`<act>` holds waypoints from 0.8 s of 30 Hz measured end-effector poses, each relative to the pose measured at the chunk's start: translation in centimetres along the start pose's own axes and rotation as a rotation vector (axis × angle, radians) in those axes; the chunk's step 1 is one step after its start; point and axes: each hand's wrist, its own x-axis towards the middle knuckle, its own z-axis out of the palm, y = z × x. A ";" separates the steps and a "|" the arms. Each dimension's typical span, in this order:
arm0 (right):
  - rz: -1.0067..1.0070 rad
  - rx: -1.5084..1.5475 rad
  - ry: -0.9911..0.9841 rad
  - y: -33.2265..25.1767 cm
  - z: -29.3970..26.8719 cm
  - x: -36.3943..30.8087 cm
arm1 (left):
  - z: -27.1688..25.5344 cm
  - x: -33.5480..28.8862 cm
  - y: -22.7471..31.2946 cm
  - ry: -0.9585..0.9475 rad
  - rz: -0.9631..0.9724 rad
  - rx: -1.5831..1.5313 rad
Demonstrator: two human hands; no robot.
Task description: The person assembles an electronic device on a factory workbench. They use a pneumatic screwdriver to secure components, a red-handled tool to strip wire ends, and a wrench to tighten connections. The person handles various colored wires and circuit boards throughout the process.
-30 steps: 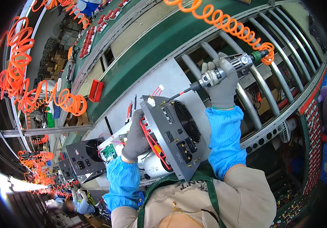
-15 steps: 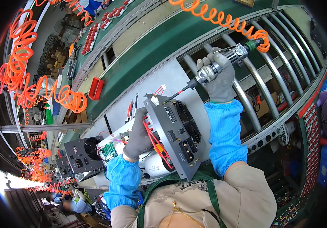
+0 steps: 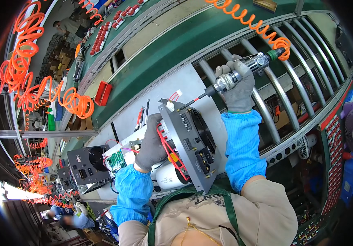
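Note:
My right hand (image 3: 238, 84), in a grey glove, is wrapped round a pneumatic screwdriver (image 3: 248, 67) lying nearly level. Its bit reaches left to the upper corner of a dark grey metal panel (image 3: 188, 143) with a round fan grille and sockets. Whether the tip sits in a screw is too small to tell. Behind the panel, my gloved left hand (image 3: 151, 143) grips its back side, with fingertips partly hidden. Red wires (image 3: 170, 149) run below that hand, beside a white cylinder (image 3: 168, 176). A green circuit board (image 3: 115, 160) lies left of the hand.
Metal rollers (image 3: 264, 108) lie right of the pale board (image 3: 133, 110) under the work. Another panelled unit (image 3: 87, 165) stands left. A red bin (image 3: 103, 93) sits beyond, near hanging orange coiled hoses (image 3: 76, 102). One coiled hose (image 3: 246, 18) feeds the screwdriver. Other people are far left.
The panel's upper part has shifted slightly right, and the screwdriver and right hand have moved a little right and down. Both hands keep their grip.

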 end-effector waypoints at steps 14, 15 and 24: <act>-0.197 -0.019 -0.140 -4.7 3.6 -4.0 | -9.4 -10.6 0.7 0.540 -0.068 -0.157; -0.194 -0.008 -0.204 -5.4 3.7 -4.2 | -10.8 -13.7 -0.5 0.361 0.052 -0.486; -0.248 -0.036 -0.418 -7.4 5.5 -6.5 | -2.1 -21.5 -4.9 0.306 -0.222 0.360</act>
